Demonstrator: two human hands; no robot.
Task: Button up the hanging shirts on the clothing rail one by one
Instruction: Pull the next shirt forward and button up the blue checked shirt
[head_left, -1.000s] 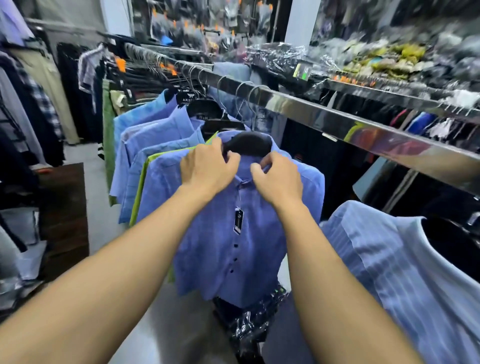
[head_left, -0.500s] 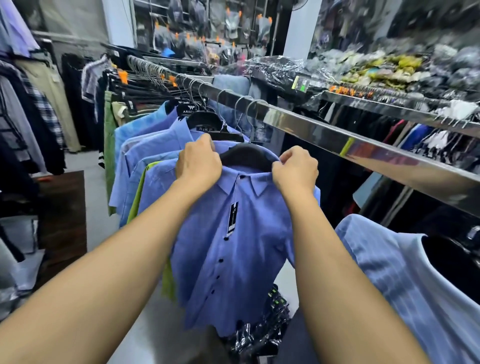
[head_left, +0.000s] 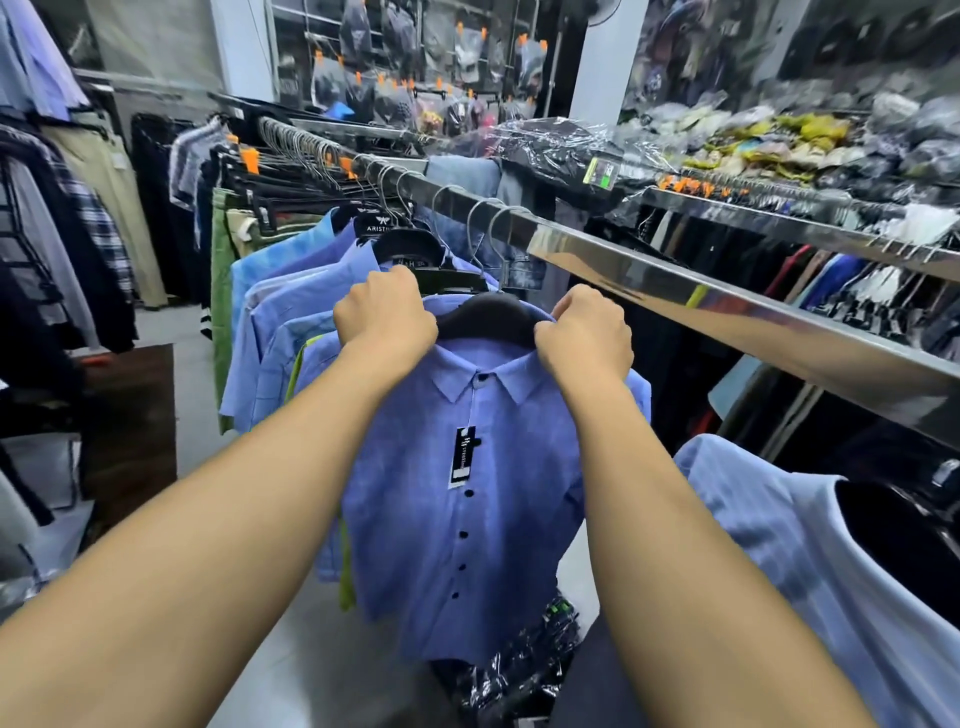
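Head camera view, looking down two bare forearms at a blue shirt (head_left: 467, 519) that hung facing the viewer on a black hanger (head_left: 488, 319) hooked over a shiny metal clothing rail (head_left: 727, 306). The shirt was short-sleeved, a mottled mid-blue, with its collar (head_left: 506, 387) lying flat and its front closed. One dark button sat at the collar, and four more ran down the front below a single black tag (head_left: 464, 457) dangling at the chest.

The left hand (head_left: 387, 317) gripped the shirt's shoulder at one end of the hanger, its fingers curled over the top. The right hand (head_left: 584, 332) pinched the fabric at the other shoulder beside the collar, its fingers curled tight.

Behind the shirt, on the same rail, hung at least four more blue shirts (head_left: 291, 312) packed close together, with one lime-green edge (head_left: 296, 364) showing between them. One pale striped shirt (head_left: 779, 519) hung nearest the viewer at lower right.

Under the blue shirt, on the floor, lay clear plastic bags (head_left: 519, 670) with dark clothing inside. A second rail (head_left: 805, 228) ran along the right, with wrapped garments (head_left: 779, 140) heaped above it. On the back wall hung clear bags (head_left: 467, 47) fixed with orange clips, each holding something dark; the contents were too blurred to name. Dark and checked clothes (head_left: 78, 234) hung along the left side.
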